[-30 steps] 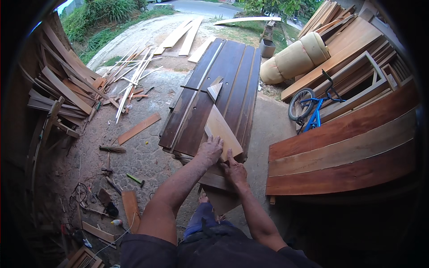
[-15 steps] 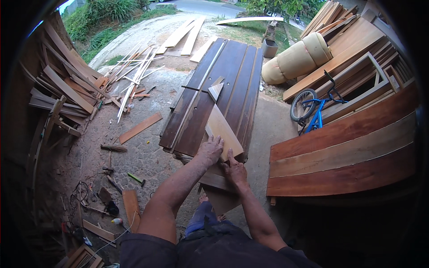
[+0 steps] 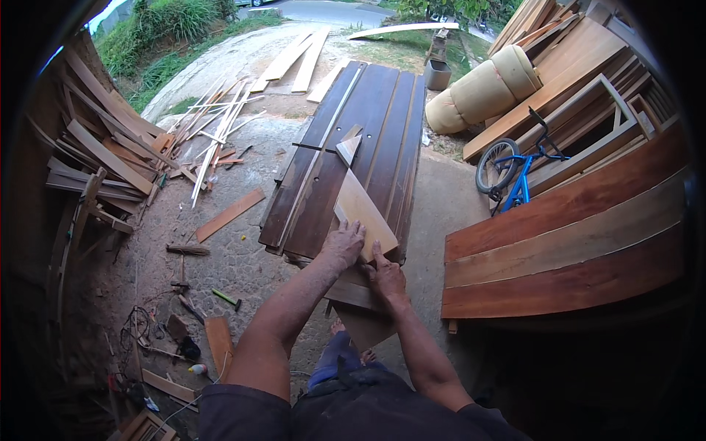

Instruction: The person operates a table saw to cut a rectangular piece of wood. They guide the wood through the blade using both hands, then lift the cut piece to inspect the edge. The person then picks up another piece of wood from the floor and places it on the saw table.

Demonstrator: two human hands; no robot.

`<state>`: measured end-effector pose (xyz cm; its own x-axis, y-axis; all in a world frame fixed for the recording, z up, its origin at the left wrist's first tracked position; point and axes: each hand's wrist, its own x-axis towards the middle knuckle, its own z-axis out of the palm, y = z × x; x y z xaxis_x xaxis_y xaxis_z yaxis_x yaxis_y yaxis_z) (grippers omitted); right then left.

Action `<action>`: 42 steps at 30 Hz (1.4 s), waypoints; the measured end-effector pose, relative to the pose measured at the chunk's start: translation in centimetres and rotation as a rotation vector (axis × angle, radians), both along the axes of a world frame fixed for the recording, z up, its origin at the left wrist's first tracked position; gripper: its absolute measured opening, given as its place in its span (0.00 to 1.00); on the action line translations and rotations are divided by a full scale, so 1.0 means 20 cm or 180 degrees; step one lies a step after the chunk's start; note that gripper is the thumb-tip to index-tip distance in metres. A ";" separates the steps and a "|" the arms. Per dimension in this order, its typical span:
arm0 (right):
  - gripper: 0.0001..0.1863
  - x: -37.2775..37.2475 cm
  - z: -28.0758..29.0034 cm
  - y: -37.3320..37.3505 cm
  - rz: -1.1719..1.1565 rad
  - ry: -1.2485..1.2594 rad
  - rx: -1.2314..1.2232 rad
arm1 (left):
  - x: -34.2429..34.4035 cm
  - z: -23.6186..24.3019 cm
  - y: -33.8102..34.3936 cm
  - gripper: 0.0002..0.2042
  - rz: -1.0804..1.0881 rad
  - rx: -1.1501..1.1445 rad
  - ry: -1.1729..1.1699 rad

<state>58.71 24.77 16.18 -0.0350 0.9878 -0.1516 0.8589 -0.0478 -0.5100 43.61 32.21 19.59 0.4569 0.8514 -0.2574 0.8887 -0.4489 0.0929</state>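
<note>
On the dark planks (image 3: 312, 220), the left hand (image 3: 343, 245) is resting, fingers lying nearly together, on a pale board (image 3: 366, 213) already tapering to a slanted tip; the right hand (image 3: 386, 278) is thumbing the near end, other fingers mostly hiding, pinch unclear. What's left isn't showing.

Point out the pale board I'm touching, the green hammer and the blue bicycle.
Pale board (image 3: 368, 216), head view: middle of its broad top face.
Green hammer (image 3: 225, 297), head view: its handle.
Blue bicycle (image 3: 523, 181), head view: its frame.
</note>
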 end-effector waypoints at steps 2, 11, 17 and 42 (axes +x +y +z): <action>0.41 0.00 0.04 -0.01 0.0018 -0.0063 -0.0229 | 0.00 0.00 -0.01 0.26 0.0032 0.0005 0.0016; 0.41 0.10 0.19 -0.40 -0.0123 0.0236 -0.0606 | -0.01 0.02 -0.01 0.27 0.0058 0.0000 -0.0015; 0.45 0.10 0.08 -0.47 0.0286 0.0635 0.0027 | -0.03 0.00 -0.02 0.25 0.0073 0.0005 -0.0014; 0.39 0.08 0.06 -0.39 0.0125 0.0059 0.0682 | 0.03 -0.03 0.09 0.25 0.0165 -0.0099 -0.0029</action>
